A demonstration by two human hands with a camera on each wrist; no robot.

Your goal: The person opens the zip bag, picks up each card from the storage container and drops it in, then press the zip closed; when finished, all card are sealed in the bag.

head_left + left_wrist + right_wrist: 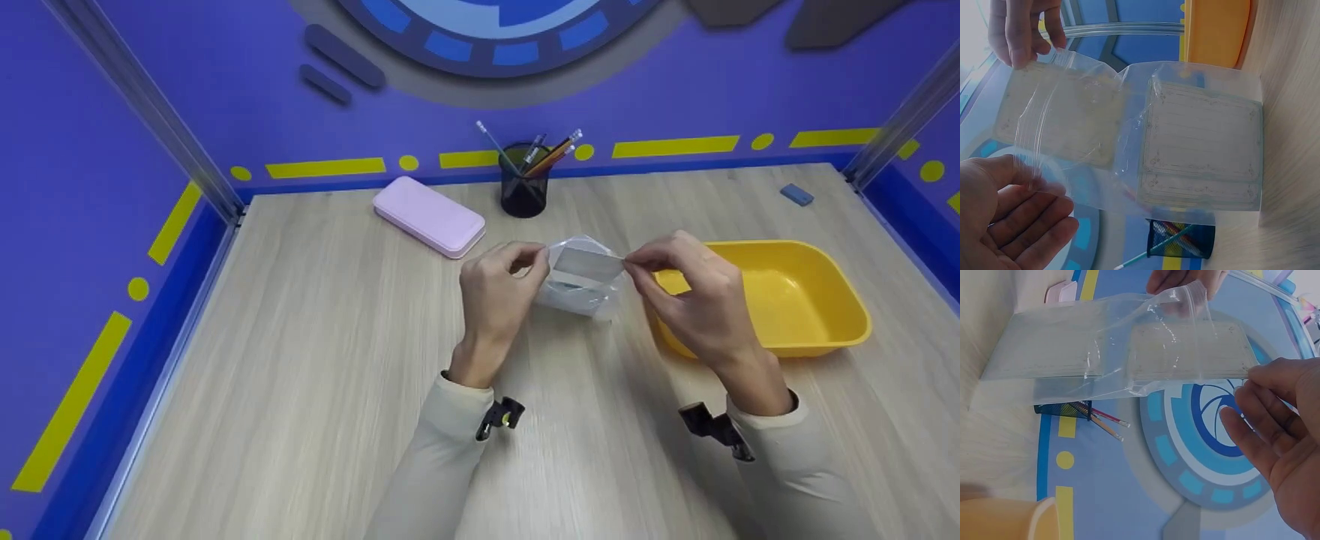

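Note:
A clear zip-lock bag [577,301] hangs between the two hands, above the table, its zip end upward. My left hand [495,296] pinches the zip edge at one side between thumb and finger. With thumb and fingertips, my right hand [694,289] holds the corner of a thin stack of pale cards [1233,354]. Part of that stack is within the bag's mouth; its held end sticks out past the zip strip. Deeper in the bag lies another pale stack of lined, ornamentally bordered cards [1202,143], flat against the bottom.
A yellow basin [795,300] stands on the table [300,360] beside the right hand. Behind the hands are a pink case [429,216] and a black mesh cup [523,199] with several pencils. A small blue eraser-like block [796,195] lies at back right.

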